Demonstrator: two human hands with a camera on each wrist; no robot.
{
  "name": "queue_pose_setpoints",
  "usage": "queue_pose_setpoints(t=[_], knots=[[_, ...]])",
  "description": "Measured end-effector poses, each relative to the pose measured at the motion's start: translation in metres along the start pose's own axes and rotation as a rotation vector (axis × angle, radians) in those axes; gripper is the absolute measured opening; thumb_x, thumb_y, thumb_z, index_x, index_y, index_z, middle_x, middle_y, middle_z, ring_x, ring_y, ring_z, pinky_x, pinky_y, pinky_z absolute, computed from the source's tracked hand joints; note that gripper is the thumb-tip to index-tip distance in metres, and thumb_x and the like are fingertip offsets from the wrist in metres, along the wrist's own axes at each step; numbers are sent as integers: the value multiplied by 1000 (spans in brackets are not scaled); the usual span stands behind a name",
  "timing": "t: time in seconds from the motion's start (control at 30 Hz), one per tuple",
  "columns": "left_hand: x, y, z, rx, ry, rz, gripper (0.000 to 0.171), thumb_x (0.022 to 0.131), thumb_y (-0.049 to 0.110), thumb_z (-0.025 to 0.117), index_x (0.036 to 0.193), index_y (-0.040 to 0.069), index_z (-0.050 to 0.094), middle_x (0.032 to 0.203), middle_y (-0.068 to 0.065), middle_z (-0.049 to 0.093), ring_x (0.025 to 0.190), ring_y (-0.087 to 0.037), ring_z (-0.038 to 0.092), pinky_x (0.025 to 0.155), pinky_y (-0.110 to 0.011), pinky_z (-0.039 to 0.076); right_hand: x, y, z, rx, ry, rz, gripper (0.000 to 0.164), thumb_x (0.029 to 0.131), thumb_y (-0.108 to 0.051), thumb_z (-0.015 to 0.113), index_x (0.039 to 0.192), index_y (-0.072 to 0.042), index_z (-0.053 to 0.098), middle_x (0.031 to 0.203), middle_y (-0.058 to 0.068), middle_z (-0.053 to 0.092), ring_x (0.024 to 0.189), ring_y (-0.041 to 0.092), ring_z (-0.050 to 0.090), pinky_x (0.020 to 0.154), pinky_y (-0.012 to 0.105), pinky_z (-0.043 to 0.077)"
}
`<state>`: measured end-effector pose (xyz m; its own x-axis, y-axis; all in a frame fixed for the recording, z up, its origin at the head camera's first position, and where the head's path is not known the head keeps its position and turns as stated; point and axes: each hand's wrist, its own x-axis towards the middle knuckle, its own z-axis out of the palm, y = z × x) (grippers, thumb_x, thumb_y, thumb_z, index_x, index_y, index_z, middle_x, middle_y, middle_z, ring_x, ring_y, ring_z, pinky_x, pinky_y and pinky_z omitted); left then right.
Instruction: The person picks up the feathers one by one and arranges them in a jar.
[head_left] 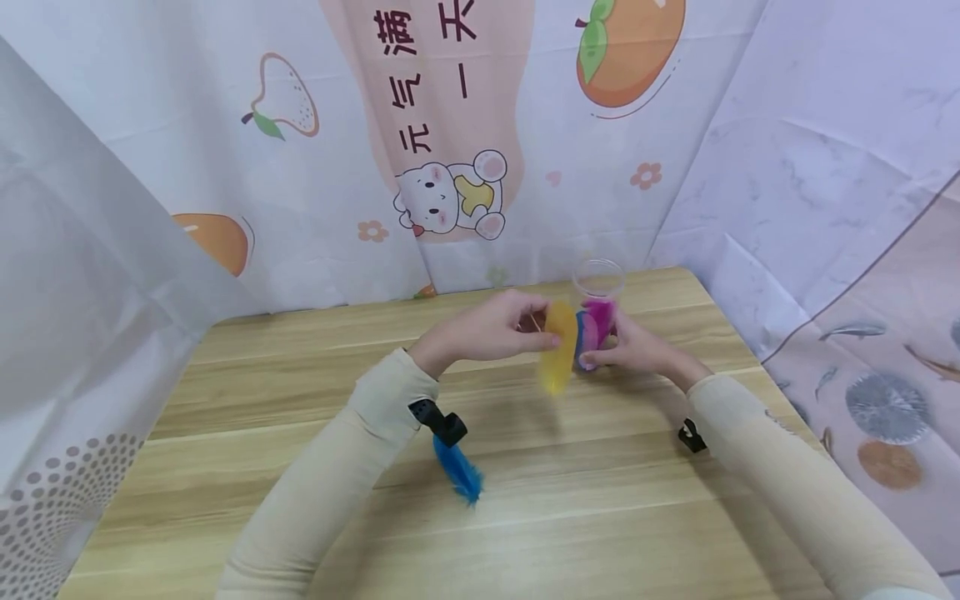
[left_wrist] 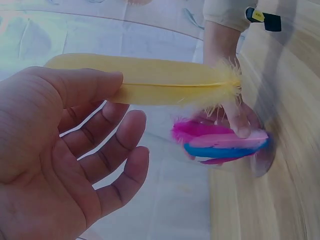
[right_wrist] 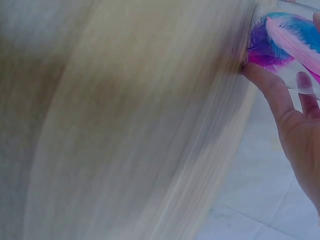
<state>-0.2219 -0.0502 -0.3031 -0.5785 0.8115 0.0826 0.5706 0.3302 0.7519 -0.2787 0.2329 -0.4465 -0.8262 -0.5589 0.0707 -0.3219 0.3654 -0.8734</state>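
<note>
My left hand (head_left: 504, 327) pinches a yellow feather (left_wrist: 170, 92) between thumb and forefinger, its other fingers loosely bent. In the head view the feather hangs upright, tip down and slightly blurred, just left of a clear cup (head_left: 600, 287). Around the cup's side, my right hand (head_left: 633, 343) grips it near the table's far right. Inside are pink, magenta, blue and purple feathers (right_wrist: 295, 42), seen through the wall. The right thumb shows near the cup's base in the right wrist view.
A blue feather (head_left: 459, 472) lies on the wooden table (head_left: 570, 517), close to my left wrist strap. Printed curtains (head_left: 315, 208) hang behind the table and at its sides. Black straps sit on both wrists.
</note>
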Motion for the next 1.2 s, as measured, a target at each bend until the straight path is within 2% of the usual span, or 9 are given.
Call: queue_pose_setpoints(t=[0.2, 0.43, 0.6, 0.7, 0.8, 0.93, 1.03, 1.2], knots=[[3, 2, 2, 4, -6, 8, 18, 100, 16, 67, 114, 3, 67, 98, 0, 71, 88, -13, 66, 83, -26, 56, 2, -1, 0, 13, -26, -48, 81, 85, -7, 83, 148, -6, 33, 126, 14, 60, 116, 29, 57, 104, 43, 44], [9, 5, 3, -7, -3, 40, 17, 100, 15, 67, 112, 3, 67, 97, -1, 71, 88, -13, 67, 84, -26, 56, 2, -5, 1, 17, -31, -63, 76, 86, -6, 82, 146, -5, 35, 132, 14, 57, 122, 28, 55, 109, 50, 40], [17, 7, -1, -34, 25, 57, 17, 100, 13, 67, 112, 2, 66, 99, -3, 69, 90, -15, 66, 85, -28, 56, 1, -4, 0, -2, -18, -53, 77, 85, -5, 83, 145, -5, 35, 127, 14, 59, 116, 28, 57, 108, 50, 40], [23, 8, -6, -51, 75, 55, 18, 101, 12, 65, 114, 1, 66, 100, -4, 69, 91, -16, 65, 84, -29, 55, 1, -4, 0, -5, -20, -56, 79, 84, -6, 83, 146, -3, 35, 123, 13, 61, 114, 27, 58, 107, 50, 42], [29, 9, -12, -99, 160, 53, 16, 100, 11, 66, 111, 1, 68, 99, -5, 69, 91, -19, 64, 82, -30, 55, 3, -5, 0, -1, -26, -65, 74, 83, -6, 84, 142, -5, 39, 120, 11, 62, 114, 26, 58, 107, 46, 41], [35, 9, -17, -286, 286, 41, 11, 96, 10, 71, 102, 1, 68, 99, -9, 70, 91, -24, 65, 85, -33, 57, 4, -5, 0, -8, -19, -72, 71, 83, -7, 85, 138, -5, 42, 116, 12, 63, 111, 28, 58, 104, 44, 41], [38, 9, -18, -423, 365, 41, 11, 95, 11, 72, 97, 3, 66, 99, -12, 70, 90, -27, 66, 84, -36, 58, 2, -6, 0, -9, -11, -48, 79, 82, -10, 86, 144, -5, 38, 121, 13, 62, 113, 28, 56, 104, 45, 41], [42, 6, -17, -467, 427, 40, 11, 94, 12, 74, 96, 5, 66, 99, -12, 69, 90, -27, 67, 82, -36, 58, 1, -5, 0, -8, -8, -27, 88, 83, -11, 86, 151, -6, 30, 127, 14, 59, 117, 29, 54, 106, 49, 39]])
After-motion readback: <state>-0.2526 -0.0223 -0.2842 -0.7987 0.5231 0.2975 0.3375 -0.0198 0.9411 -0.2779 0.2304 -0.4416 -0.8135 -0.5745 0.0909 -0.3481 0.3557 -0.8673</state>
